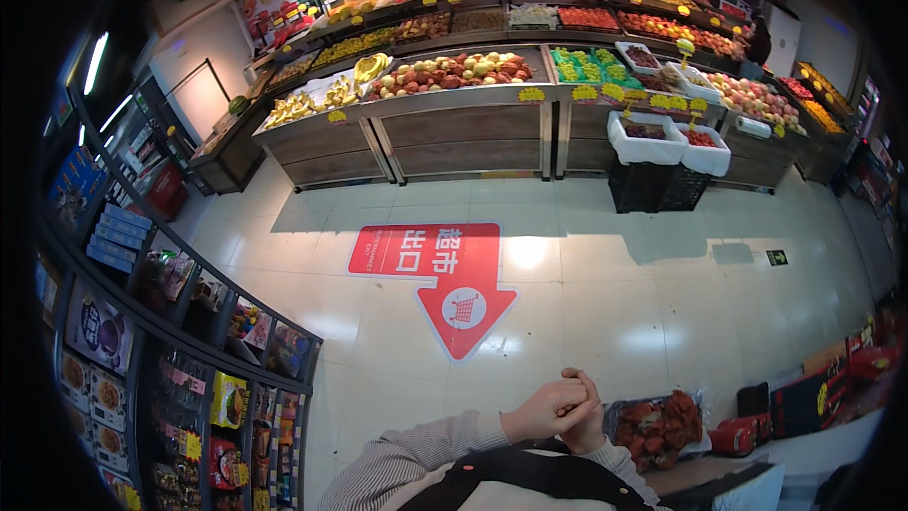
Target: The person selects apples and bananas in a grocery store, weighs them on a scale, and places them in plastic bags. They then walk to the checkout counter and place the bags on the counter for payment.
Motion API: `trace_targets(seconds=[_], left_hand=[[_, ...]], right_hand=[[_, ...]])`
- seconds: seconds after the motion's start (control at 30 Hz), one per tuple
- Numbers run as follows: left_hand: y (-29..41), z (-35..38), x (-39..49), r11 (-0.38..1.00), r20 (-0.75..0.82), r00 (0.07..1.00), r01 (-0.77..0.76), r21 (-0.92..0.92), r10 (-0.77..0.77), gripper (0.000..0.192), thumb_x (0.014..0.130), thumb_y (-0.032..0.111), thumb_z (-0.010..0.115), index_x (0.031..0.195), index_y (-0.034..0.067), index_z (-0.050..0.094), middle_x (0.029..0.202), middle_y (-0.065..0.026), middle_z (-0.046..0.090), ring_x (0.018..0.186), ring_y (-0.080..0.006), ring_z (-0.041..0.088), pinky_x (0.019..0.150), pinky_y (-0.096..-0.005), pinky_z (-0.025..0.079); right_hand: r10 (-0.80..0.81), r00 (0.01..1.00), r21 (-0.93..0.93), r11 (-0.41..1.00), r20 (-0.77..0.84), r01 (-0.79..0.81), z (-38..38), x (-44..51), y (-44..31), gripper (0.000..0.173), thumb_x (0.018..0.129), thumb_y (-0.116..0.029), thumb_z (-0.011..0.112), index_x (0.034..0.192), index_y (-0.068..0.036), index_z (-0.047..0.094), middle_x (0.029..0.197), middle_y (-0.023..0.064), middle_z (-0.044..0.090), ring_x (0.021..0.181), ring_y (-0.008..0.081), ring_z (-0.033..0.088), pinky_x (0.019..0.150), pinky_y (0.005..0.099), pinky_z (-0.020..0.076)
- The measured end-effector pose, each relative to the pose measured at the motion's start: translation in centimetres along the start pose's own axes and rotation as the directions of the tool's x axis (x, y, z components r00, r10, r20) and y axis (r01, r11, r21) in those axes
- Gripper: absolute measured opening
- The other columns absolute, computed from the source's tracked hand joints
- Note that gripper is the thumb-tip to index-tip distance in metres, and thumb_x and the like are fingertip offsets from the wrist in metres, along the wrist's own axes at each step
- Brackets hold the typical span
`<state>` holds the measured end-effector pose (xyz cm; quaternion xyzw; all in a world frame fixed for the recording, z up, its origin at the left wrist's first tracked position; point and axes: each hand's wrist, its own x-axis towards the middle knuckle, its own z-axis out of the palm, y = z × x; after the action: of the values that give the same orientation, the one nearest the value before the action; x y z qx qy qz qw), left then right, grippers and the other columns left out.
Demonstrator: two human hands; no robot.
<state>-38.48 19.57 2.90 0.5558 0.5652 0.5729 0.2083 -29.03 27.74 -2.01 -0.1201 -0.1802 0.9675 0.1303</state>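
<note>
My left hand (543, 408) and my right hand (586, 422) are clasped together in front of my body, at the lower middle of the view. Their fingers are curled against each other, and no object shows between them, though the palms are hidden. Both wrists end in striped, light knit cuffs. Just right of my right hand is a clear-wrapped tray of reddish-brown food pieces (656, 429); the hand does not appear to hold it. Beneath my forearms is a dark apron strap or bib (525, 472).
A fruit display stand (461, 138) spans the back. White-lined tubs (649, 138) on black crates (642, 188) stand before it. Packaged-goods shelving (177, 362) lines the left. A red floor arrow (464, 284) marks the tiles. A person (759, 42) stands far right.
</note>
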Motion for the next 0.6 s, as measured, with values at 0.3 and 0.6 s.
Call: trace_targets(seconds=[0.3,0.6], left_hand=[[-8.5,-12.4,0.8,0.955,-0.268,0.938,0.262,0.137,-0.218,0.016,0.090,0.014,0.065,0.082,0.000,0.061,0.077,-0.0135,0.059,0.069,-0.0276,0.059,0.062,-0.0350,0.046],[-13.8,-31.7,4.9,0.896,-0.509,0.818,0.406,0.179,-0.269,0.010,0.090,0.009,0.066,0.087,0.000,0.069,0.075,-0.0107,0.067,0.069,-0.0183,0.066,0.062,-0.0294,0.050]], right_hand=[[0.537,0.843,-0.312,0.796,-0.028,-0.518,3.5,17.7,0.9,0.037,0.105,-0.027,0.037,0.129,-0.002,0.048,0.113,0.0090,0.058,0.099,0.0172,0.061,0.088,0.0306,0.0496],[0.514,0.858,-0.553,0.713,-0.009,-0.432,10.0,35.9,4.8,0.034,0.105,-0.022,0.041,0.133,-0.004,0.041,0.101,0.0116,0.062,0.085,0.0202,0.066,0.078,0.0340,0.0548]])
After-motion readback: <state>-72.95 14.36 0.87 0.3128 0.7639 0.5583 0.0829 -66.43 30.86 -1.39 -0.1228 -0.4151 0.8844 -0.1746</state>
